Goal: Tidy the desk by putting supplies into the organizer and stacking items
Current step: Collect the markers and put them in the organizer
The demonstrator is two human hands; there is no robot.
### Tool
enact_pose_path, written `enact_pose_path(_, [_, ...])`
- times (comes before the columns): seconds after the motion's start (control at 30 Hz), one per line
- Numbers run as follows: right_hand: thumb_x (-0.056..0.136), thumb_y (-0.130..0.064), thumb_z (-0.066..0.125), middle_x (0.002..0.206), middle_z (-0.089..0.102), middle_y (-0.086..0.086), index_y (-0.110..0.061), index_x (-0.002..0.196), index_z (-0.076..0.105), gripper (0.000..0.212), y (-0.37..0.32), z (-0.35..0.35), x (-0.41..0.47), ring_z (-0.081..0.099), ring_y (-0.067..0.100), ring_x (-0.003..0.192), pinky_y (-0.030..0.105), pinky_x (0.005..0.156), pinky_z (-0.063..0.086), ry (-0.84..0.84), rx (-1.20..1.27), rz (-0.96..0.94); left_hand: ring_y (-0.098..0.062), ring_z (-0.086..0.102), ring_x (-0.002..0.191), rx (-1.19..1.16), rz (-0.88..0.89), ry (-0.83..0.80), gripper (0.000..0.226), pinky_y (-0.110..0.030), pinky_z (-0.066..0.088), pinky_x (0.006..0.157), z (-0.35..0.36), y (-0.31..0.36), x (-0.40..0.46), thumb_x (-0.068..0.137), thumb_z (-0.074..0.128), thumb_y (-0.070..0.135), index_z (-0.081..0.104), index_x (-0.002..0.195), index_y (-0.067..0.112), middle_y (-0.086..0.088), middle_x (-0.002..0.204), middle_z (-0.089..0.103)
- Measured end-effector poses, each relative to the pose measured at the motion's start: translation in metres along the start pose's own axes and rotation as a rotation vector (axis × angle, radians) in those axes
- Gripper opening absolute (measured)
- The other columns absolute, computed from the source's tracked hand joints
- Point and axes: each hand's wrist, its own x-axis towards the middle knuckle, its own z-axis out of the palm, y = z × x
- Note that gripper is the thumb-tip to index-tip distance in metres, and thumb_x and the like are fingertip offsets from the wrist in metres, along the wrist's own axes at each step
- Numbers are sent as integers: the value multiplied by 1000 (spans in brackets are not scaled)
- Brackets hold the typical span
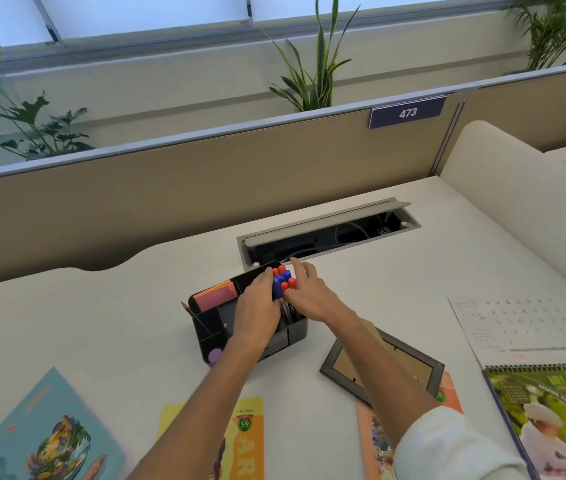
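Organizer (pixel 295 332) already has sticky notes (pixel 215 295); my left hand (pixel 257 306) and right hand (pixel 309 292), fingers clamped on pens (pixel 283 282), lowering in. Books (pixel 42 434), frame (pixel 383 368), calendar (pixel 551 403) unstacked.

White desk (pixel 395 271) w/ organizer (pixel 295 332), books (pixel 42 431), frame (pixel 383 367), calendar (pixel 523 327).
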Motion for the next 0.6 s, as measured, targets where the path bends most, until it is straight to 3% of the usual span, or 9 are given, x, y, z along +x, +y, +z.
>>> enact_pose_path(0.17, [87, -37, 45, 160, 7, 0, -32, 150, 8, 74, -2, 6, -14, 34, 28, 137, 50, 107, 39, 188, 10, -93, -22, 47, 127, 207, 52, -40, 76, -34, 44, 100, -2, 1, -4, 91, 61, 26, 16, 151, 15, -4, 152, 34])
enact_pose_path(0.37, [86, -53, 28, 162, 3, 3, -29, 152, 3, 74, 9, 4, -18, 29, 34, 140, 54, 111, 30, 47, -212, -43, -26, 38, 133, 248, 69, -92, 80, -36, 41, 104, -10, 1, -14, 91, 59, 35, 9, 152, 16, -7, 159, 9])
enact_pose_path(0.43, [93, -51, 35, 162, 2, 4, -27, 152, 1, 72, 13, 4, -23, 30, 33, 140, 52, 111, 32, 43, -103, -19, -22, 32, 137, 165, 106, -14, 74, -34, 36, 108, -14, 1, -27, 91, 59, 31, 17, 151, 17, -3, 159, 11])
enact_pose_path(0.53, [88, -49, 43, 160, 9, 6, -24, 152, 5, 79, 17, 4, -38, 28, 30, 141, 47, 112, 32, 40, 228, 36, -18, 29, 139, -35, 174, 236, 57, -31, 30, 112, -23, -8, -55, 90, 62, 20, 40, 142, 15, -2, 152, 31])
enact_pose_path(0.6, [93, -41, 46, 159, 17, 8, -23, 152, 10, 71, 21, 5, -46, 29, 28, 140, 45, 113, 31, 27, 390, 68, -17, 34, 136, -144, 172, 426, 47, -28, 30, 111, -29, -22, -70, 88, 63, 14, 51, 133, 12, -3, 144, 42])
